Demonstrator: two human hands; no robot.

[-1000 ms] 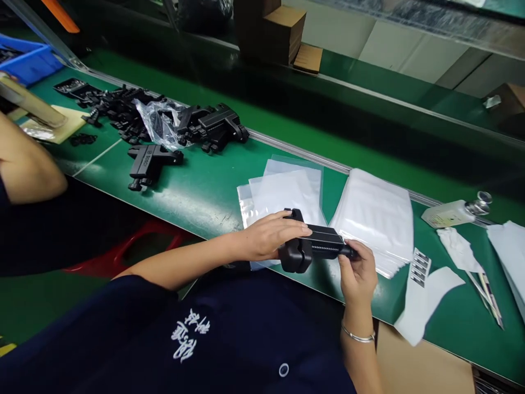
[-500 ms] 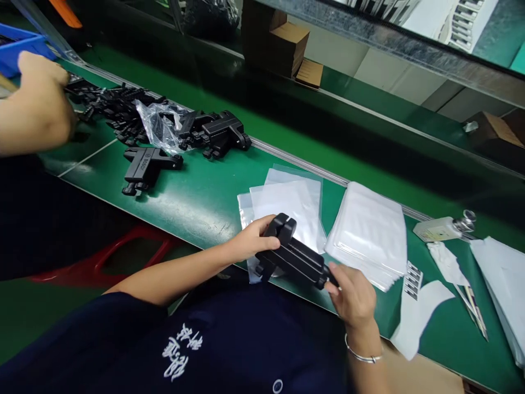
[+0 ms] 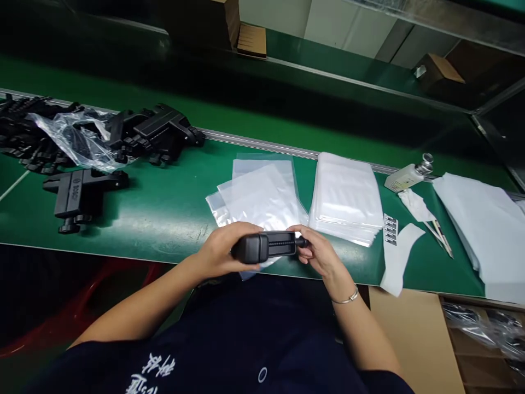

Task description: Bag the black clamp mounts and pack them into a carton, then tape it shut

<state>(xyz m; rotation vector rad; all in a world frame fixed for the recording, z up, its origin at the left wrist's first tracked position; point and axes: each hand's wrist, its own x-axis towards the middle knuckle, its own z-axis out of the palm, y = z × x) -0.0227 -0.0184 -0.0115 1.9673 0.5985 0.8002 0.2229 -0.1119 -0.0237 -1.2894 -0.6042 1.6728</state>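
Between my two hands is a black plastic clamp-like bracket [image 3: 268,247], held level above the bench's front edge. My left hand [image 3: 223,249] wraps around its thick left end. At the other end, the fingers of my right hand [image 3: 318,249] pinch the small knob [image 3: 302,242]. A long slot with a ridged or threaded rod inside faces up. Just behind lie loose clear plastic bags [image 3: 262,191], partly covered by my hands. A thick stack of white plastic bags [image 3: 346,191] is to the right of them.
A similar black bracket [image 3: 80,191] lies at the left, before a pile of black parts [image 3: 24,131] and crumpled plastic [image 3: 77,137]. Rightward are a label strip [image 3: 400,257], a pump bottle [image 3: 408,176], tweezers [image 3: 441,238] and white sheets [image 3: 479,219].
The bracket has turned so its slotted face is up, and both hands have turned with it. My view has swung right; the other person's arm at the left is out of frame.
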